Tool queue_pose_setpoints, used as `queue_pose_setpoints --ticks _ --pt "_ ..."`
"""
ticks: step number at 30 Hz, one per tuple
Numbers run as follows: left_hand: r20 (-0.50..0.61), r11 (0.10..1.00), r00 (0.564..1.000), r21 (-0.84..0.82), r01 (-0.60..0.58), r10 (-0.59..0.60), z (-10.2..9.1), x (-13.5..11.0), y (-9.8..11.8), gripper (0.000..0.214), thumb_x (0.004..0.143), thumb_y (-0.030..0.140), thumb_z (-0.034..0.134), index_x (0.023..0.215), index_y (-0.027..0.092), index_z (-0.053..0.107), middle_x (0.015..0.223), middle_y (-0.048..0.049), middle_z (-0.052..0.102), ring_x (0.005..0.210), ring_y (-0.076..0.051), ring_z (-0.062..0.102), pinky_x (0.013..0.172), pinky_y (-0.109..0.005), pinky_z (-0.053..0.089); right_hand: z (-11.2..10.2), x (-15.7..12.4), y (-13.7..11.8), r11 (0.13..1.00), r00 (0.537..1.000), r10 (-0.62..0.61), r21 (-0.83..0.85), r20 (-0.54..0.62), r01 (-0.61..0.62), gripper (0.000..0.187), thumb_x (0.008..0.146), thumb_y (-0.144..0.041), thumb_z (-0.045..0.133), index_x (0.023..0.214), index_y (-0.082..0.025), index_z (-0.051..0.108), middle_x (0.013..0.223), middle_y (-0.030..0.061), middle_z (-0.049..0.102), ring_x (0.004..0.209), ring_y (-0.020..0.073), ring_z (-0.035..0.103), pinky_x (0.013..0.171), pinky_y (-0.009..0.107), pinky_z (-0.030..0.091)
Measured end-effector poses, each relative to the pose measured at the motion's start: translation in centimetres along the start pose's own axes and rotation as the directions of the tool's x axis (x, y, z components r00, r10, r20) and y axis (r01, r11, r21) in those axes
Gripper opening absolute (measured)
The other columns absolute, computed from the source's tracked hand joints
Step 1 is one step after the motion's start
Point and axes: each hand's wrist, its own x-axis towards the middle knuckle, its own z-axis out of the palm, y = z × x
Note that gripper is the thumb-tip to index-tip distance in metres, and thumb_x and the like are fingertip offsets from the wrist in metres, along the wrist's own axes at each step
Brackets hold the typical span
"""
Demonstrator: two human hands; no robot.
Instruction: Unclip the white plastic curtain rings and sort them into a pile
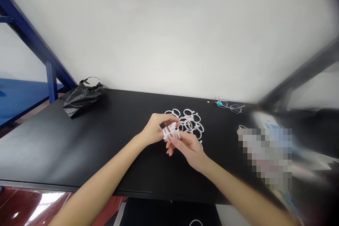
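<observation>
In the middle of the head view, my left hand [154,129] curls its fingers around a bunch of white plastic rings [169,133]. Some of these rings seem to loop around its fingers, though the overlap hides exactly how. My right hand [192,150] meets it from the other side, thumb and fingers closed on the near end of the same bunch. Just beyond both hands lies a loose pile of similar white rings [189,124] with small knobs, spread on the black table [127,113]. The fingers partly cover the nearest of them.
A crumpled black plastic bag [84,98] sits at the table's back left. Round eyeglasses [229,107] lie near the wall, back right. Blurred, partly pixelated packages [272,123] occupy the right side. A blue metal frame [51,81] stands left. Another white ring [196,222] shows below the table edge.
</observation>
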Motion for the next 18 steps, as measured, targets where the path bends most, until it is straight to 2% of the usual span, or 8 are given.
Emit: queue_pose_setpoints --ticks 3,8,12,15,18 --pt "-0.021 0.999 0.999 -0.010 0.041 -0.041 0.20 -0.02 -0.42 0.015 0.082 0.024 0.068 0.090 0.012 0.071 0.075 -0.0040 0.071 0.057 -0.009 0.059 0.055 -0.019 0.048 -0.17 0.05 -0.02 0.999 1.000 -0.029 -0.017 0.003 0.029 0.033 0.092 -0.046 0.057 0.083 -0.016 0.065 0.075 0.0034 0.065 0.062 0.0130 0.063 0.068 0.031 0.055" --pt "0.023 0.982 0.988 -0.101 0.157 -0.156 0.13 0.11 -0.21 0.024 0.084 0.034 0.068 0.093 0.013 0.070 0.060 0.0011 0.061 0.047 -0.006 0.050 0.046 -0.017 0.041 -0.02 -0.21 0.33 0.995 0.996 -0.085 -0.057 0.008 0.085 0.032 0.090 -0.045 0.060 0.076 -0.017 0.064 0.067 0.0017 0.062 0.060 0.0140 0.061 0.069 0.034 0.056" --pt "0.036 0.955 0.970 -0.167 0.245 -0.242 -0.05 0.15 0.13 0.026 0.084 0.037 0.068 0.095 0.013 0.069 0.060 0.0011 0.060 0.047 -0.007 0.048 0.044 -0.017 0.038 0.06 -0.69 0.36 0.993 0.993 -0.116 -0.026 0.027 0.117 0.028 0.090 -0.044 0.061 0.079 -0.018 0.065 0.074 0.0027 0.064 0.062 0.0138 0.060 0.070 0.036 0.058" --pt "0.062 0.945 0.968 -0.210 0.251 -0.243 0.11 0.03 0.03 0.024 0.084 0.035 0.067 0.090 0.012 0.068 0.065 -0.0007 0.062 0.049 -0.007 0.050 0.043 -0.017 0.037 -0.02 -0.72 0.24 0.997 0.997 -0.076 0.035 0.020 0.076 0.022 0.086 -0.040 0.067 0.082 -0.018 0.065 0.068 0.0005 0.061 0.062 0.0140 0.060 0.077 0.040 0.059" --pt "0.052 0.955 0.973 -0.186 0.232 -0.226 0.36 -0.01 -0.18 0.017 0.082 0.028 0.066 0.085 0.011 0.067 0.070 -0.0013 0.063 0.053 -0.007 0.052 0.047 -0.016 0.039 -0.25 -0.22 0.22 0.992 1.000 -0.010 0.127 -0.006 0.010 0.021 0.081 -0.038 0.072 0.084 -0.018 0.066 0.065 -0.0012 0.059 0.061 0.0137 0.059 0.078 0.041 0.059"
